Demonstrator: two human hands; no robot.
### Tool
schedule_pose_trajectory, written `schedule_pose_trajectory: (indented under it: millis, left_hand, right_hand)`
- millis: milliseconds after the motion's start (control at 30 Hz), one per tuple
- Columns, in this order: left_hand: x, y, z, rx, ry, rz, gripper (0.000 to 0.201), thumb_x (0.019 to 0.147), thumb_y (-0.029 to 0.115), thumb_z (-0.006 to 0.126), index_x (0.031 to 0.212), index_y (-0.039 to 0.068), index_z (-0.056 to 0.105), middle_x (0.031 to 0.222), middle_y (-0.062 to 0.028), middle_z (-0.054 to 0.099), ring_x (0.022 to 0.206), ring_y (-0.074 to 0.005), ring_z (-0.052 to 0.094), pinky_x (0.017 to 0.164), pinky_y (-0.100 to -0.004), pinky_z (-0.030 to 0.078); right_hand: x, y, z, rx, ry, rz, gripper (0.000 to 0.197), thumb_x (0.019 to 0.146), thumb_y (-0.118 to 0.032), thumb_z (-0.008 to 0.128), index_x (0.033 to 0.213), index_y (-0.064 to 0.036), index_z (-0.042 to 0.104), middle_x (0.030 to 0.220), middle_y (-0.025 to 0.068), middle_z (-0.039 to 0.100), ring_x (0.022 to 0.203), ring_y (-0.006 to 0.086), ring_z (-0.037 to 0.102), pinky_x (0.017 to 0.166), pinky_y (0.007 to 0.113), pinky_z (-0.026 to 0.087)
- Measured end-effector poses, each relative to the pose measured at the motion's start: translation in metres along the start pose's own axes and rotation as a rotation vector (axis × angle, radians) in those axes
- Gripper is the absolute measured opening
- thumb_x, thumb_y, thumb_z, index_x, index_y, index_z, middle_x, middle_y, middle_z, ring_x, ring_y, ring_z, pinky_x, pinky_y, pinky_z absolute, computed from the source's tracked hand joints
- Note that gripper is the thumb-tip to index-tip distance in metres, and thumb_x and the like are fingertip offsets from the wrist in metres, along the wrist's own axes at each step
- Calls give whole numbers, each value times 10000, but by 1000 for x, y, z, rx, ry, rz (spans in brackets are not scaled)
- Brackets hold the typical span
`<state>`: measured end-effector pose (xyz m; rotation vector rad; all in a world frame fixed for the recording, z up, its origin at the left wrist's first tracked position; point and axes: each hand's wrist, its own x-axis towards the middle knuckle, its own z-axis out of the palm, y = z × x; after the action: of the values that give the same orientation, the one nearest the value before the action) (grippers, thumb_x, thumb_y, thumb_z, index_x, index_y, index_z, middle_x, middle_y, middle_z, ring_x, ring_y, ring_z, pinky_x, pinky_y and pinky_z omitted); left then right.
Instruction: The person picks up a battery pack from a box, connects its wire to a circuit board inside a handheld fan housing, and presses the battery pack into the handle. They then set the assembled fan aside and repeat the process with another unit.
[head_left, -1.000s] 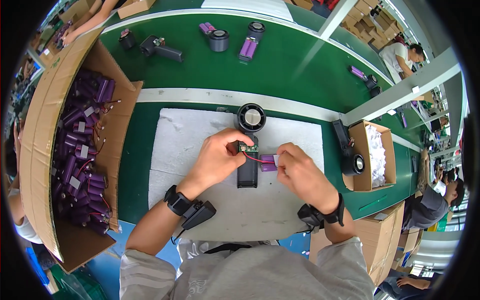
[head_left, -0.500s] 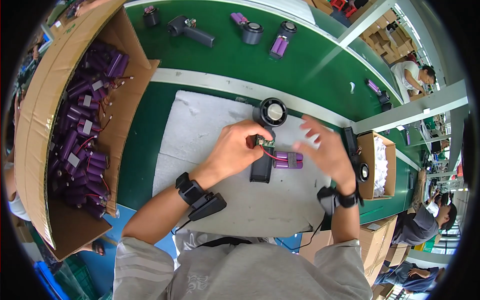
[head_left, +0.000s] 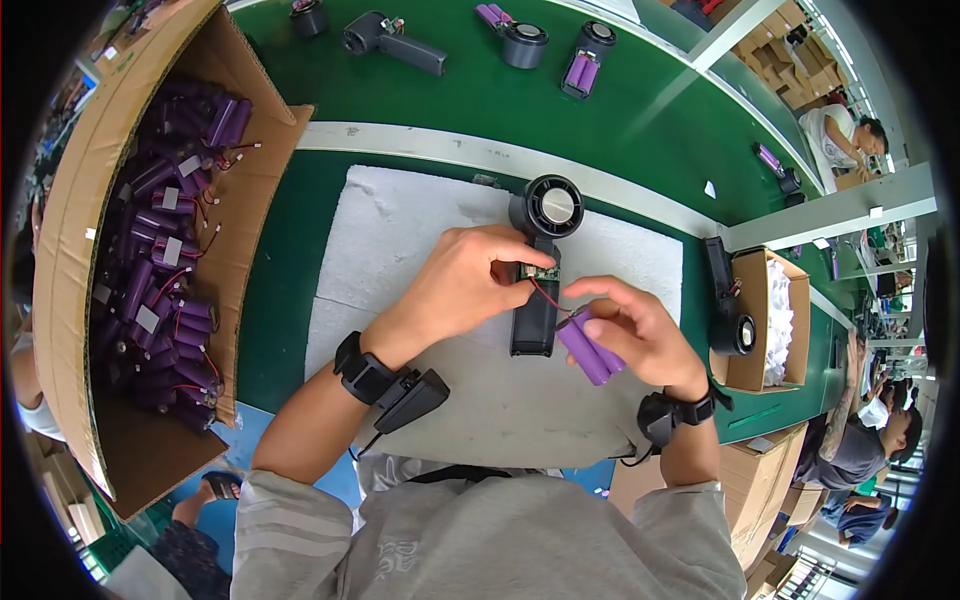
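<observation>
A dark handheld fan (head_left: 534,330) with a round head lies on a white foam mat (head_left: 385,225), its handle opened toward me. My left hand (head_left: 470,278) grips the handle near the neck, thumb and forefinger at a small green circuit board (head_left: 546,271). In my right hand (head_left: 640,335) is a purple battery pack (head_left: 592,347) of two joined cells, held tilted just right of the handle. A thin red wire (head_left: 545,294) runs from the pack to the board. Fingers partly cover the board and the pack.
A large cardboard box (head_left: 270,200) of purple battery packs stands on the left. Across the green bench lie more fan parts (head_left: 400,45). On the right, another dark fan (head_left: 738,335) leans by a small carton (head_left: 760,375) of white pieces. Other people are farther right.
My right hand has come down and left and picked the battery pack up off the mat, tilting it. My left hand stays at the fan's board.
</observation>
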<state>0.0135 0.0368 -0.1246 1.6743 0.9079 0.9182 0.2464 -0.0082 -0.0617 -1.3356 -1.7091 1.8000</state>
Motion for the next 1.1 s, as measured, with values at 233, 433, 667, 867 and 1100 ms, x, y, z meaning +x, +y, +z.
schedule_pose_trajectory:
  millis: [233,433,667,867,1100]
  left_hand:
    - [1,-3,-3,193,-13,147,283,703,60,739,985,77,745,841,-113,663,652,-231,638,604,-303,518]
    - [0,-1,-1,240,-13,157,298,703,28,749,998,69,744,890,-132,679,664,-221,667,618,-284,535]
    - [1,8,-4,245,-46,118,281,729,45,729,1008,72,744,928,-152,701,636,-189,664,582,-272,524]
    - [3,18,-12,282,-157,66,256,796,56,699,1049,72,731,969,-194,700,720,-234,691,638,-292,542]
    - [1,9,-14,307,-171,124,243,851,48,660,1086,77,716,981,-223,687,993,-364,668,734,-367,557]
  right_hand:
    - [-5,6,-5,421,-179,-71,785,670,-16,802,1353,-38,417,1126,113,565,983,235,642,844,340,504]
    - [-1,7,-4,27,-51,-70,812,565,-33,829,1296,-57,476,1204,72,512,1118,206,551,928,366,457]
    - [5,7,14,-217,60,-148,746,550,-32,800,1245,-71,529,1156,41,553,1081,195,544,910,342,452]
    - [15,18,35,-505,278,-395,694,576,-65,826,1216,-59,557,1189,85,572,1027,253,571,867,335,491]
    - [15,19,48,-581,358,-449,637,595,-20,831,1184,-31,590,1239,119,555,1040,275,589,846,360,545]
